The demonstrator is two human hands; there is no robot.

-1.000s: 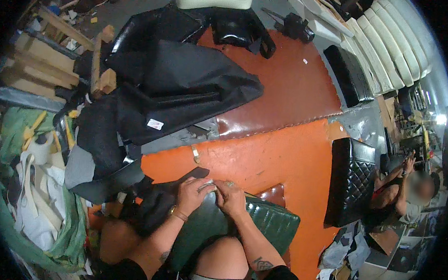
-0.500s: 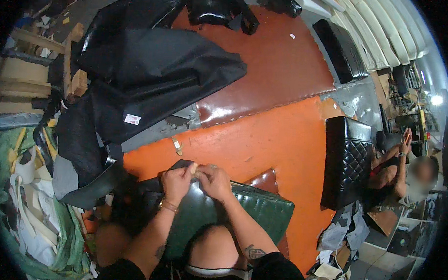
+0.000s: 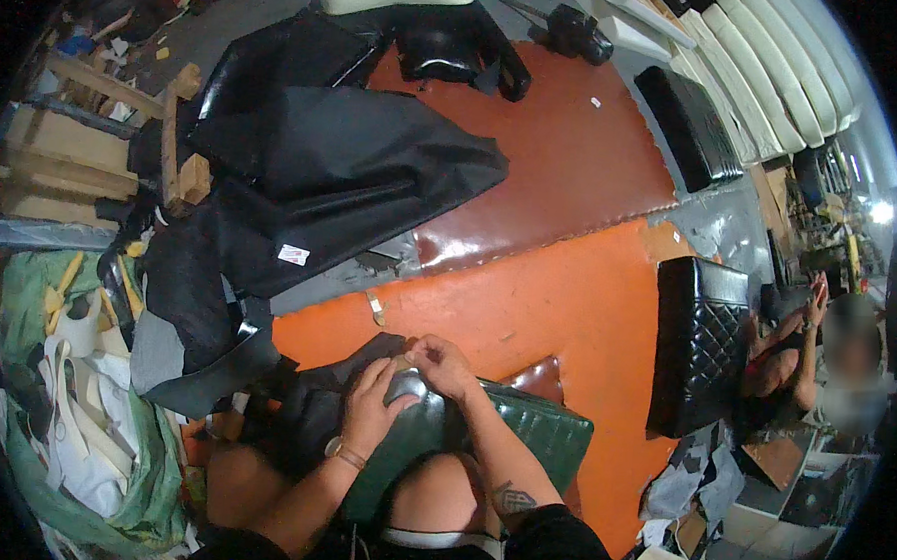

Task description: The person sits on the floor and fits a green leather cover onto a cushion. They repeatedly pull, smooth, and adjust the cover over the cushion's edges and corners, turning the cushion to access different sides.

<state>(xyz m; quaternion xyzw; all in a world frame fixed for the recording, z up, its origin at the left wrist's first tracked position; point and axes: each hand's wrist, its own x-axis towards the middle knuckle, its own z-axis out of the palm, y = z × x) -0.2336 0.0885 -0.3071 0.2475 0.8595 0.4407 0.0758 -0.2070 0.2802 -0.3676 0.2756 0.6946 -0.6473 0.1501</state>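
A dark green padded cushion (image 3: 542, 426) with stitched lines lies across my lap, a black piece of fabric (image 3: 336, 373) along its far left edge. My left hand (image 3: 370, 417) rests on the cushion's green cover, fingers stretched out and thumb apart. Just to its right, my right hand (image 3: 443, 368) is pinched at the cushion's far edge. Whatever lies between those fingertips is too small to make out. The tip of a brown leatherette piece (image 3: 539, 377) shows behind the cushion.
Orange leatherette (image 3: 467, 316) and brown leatherette (image 3: 574, 150) cover the floor. Black fabric (image 3: 354, 156) lies at left, near a wooden frame (image 3: 169, 138) and a green sack of scraps (image 3: 21, 442). A black quilted cushion (image 3: 701, 346) stands at right, beside a seated person (image 3: 800, 360).
My left hand has gone from a pinch beside my right hand to lying flat on the cushion, nearer to me. My right hand stays pinched at the edge. The view has shifted slightly.
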